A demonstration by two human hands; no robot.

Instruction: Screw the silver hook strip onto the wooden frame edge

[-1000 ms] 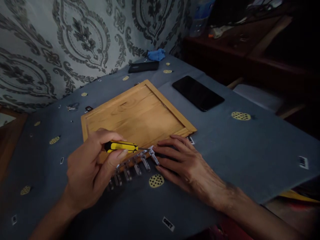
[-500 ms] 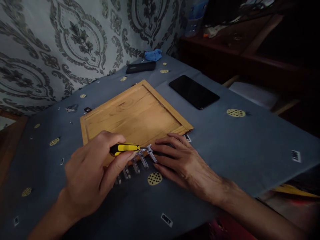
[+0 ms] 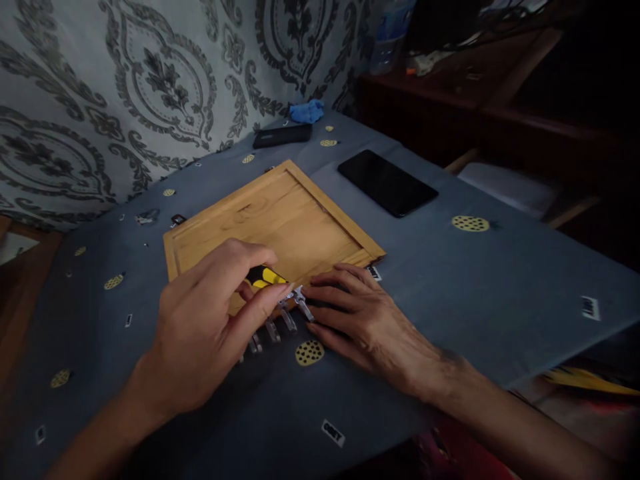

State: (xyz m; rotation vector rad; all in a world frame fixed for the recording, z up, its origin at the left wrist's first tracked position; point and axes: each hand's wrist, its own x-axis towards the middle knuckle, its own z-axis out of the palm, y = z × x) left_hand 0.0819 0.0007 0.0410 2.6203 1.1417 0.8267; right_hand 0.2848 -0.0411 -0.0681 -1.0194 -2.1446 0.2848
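A black-and-yellow screwdriver is gripped between the thumb and fingers of my left hand, its tip pointing right and hidden near the clips. Several small clear clips are lined up along the near edge of a framed wooden board, sticking out over the tablecloth. At the rightmost clip, my right hand lies with its fingers stretched out over the board's near right edge. Those fingertips rest against or right beside that clip; my right thumb is hidden.
To the right of the board lies a black phone. A dark flat case and a crumpled blue item are near the patterned wall. A small clear piece sits on the left of the tablecloth.
My left hand has moved right and slightly up, closer to the rightmost clips, covering more of the screwdriver. My right hand stays in place.
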